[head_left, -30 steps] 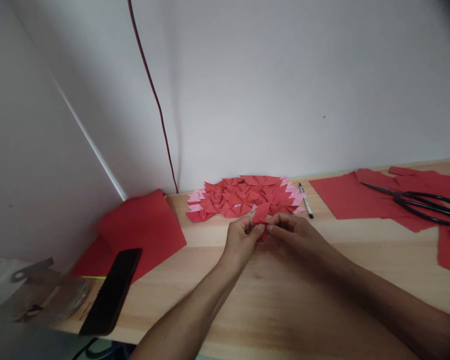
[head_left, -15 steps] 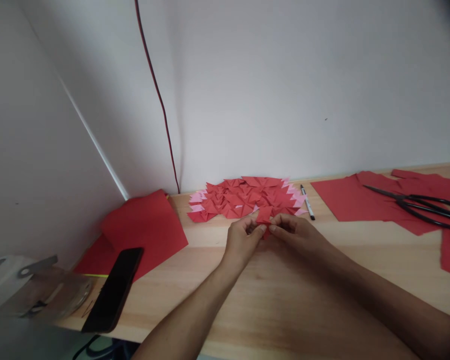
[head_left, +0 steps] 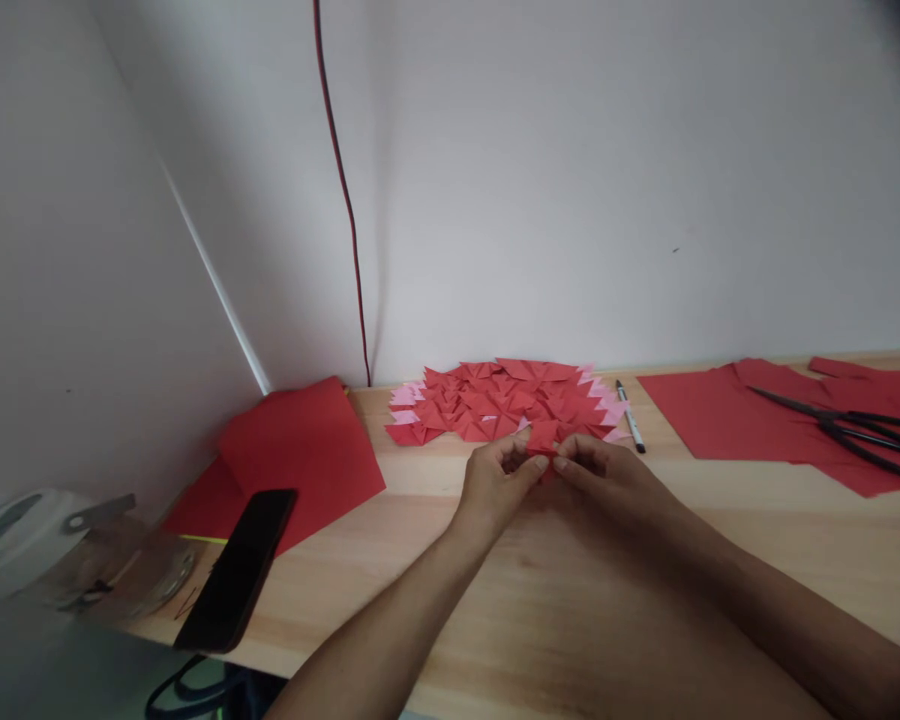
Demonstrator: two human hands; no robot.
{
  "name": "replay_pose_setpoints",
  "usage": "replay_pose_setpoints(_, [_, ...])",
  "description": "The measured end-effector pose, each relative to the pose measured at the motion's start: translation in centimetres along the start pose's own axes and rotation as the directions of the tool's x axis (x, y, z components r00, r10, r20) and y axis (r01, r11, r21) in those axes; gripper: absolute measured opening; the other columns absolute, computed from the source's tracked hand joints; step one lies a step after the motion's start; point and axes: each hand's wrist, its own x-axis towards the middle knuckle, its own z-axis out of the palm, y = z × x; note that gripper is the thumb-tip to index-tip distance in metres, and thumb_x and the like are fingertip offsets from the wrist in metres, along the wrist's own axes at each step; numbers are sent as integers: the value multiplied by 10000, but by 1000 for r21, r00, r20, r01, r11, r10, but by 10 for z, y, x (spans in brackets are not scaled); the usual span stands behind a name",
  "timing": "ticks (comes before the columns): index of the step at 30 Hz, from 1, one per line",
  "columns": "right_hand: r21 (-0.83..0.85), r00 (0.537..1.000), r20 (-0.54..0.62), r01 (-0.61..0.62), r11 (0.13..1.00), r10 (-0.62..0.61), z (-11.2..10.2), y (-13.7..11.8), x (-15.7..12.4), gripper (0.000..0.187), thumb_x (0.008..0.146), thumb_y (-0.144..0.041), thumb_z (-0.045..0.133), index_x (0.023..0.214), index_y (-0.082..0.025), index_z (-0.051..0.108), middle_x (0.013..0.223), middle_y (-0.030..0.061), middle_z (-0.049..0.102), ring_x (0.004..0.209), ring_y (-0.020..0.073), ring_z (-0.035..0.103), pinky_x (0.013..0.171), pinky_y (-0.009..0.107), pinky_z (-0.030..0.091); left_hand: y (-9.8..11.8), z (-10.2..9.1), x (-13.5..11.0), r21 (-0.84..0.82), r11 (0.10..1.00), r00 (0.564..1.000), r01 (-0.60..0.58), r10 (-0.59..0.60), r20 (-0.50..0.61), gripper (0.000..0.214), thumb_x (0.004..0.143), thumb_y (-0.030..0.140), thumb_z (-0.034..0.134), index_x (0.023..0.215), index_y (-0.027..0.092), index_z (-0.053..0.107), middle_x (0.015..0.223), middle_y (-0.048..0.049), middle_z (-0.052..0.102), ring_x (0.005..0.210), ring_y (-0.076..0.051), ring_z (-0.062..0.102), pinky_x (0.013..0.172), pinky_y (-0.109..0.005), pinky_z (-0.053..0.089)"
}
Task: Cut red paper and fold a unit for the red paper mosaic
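Between my two hands is a small piece of folded red paper, held above the wooden table. My left hand pinches its left side between thumb and fingers. On the right side, the thumb and fingers of my right hand grip it too, with the thumb tips close together at a crease. The lower part of the paper is partly hidden by my fingers. Just behind lies a pile of folded red and pink paper pieces, spread against the wall.
A marker lies right of the pile. Black-handled scissors rest on red paper sheets at the right. On the left are more red sheets, a black phone and a clear jar with a white lid. A cable hangs down the wall.
The view has shifted slightly, so everything sits a little differently in the picture. My thumbs have moved slightly along the red paper, and its top flap looks shorter. Both hands keep their hold.
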Motion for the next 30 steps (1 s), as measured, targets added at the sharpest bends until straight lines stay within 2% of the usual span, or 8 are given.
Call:
replay_pose_setpoints(3, [-30,1000,-9,23,999,-24,1,2,0,256,793,-454,560,696,-217,561,653,-8,545,610,152,484,552,279,369,2,0,0,-101,994,999,50,-50,0,211,667,269,703,828,138,666,746,-48,670,622,-121,570,588,-223,426])
replay_pose_setpoints(12, [-3,997,60,-41,999,41,1,1,-1,225,805,-412,554,726,-206,597,647,-9,554,588,148,491,533,275,361,-2,-3,1,-119,991,998,62,-65,-21,169,645,231,710,781,135,677,649,-22,657,553,-105,563,570,-224,433])
replay_pose_setpoints(18, [-53,1000,1,-19,998,19,1,1,-2,203,805,-387,553,714,-209,586,681,3,578,634,167,511,565,289,374,-3,-6,2,-183,978,993,101,-87,83,238,631,246,740,831,123,701,700,-35,674,592,-105,584,604,-221,437])
replay_pose_setpoints(22, [-36,998,43,-37,999,39,0,3,0,210,809,-392,549,721,-205,586,658,-4,554,612,158,496,554,283,365,-3,-7,2,-226,968,992,108,-92,82,208,629,231,739,799,120,697,696,-33,668,601,-103,582,621,-226,448])
replay_pose_setpoints(27, [6,993,82,-80,997,79,-3,3,3,223,780,-415,575,791,-201,636,736,23,624,667,182,560,571,290,407,0,-8,1,-261,955,988,141,-118,104,261,615,224,745,847,112,704,735,-46,682,630,-111,602,640,-232,464])
replay_pose_setpoints(30, [-13,991,83,-102,995,103,-3,4,3,230,779,-423,570,779,-198,619,689,4,596,627,161,545,534,266,386,1,-9,1,-256,956,988,146,-126,95,265,612,236,755,839,108,708,720,-42,678,610,-103,591,631,-225,460])
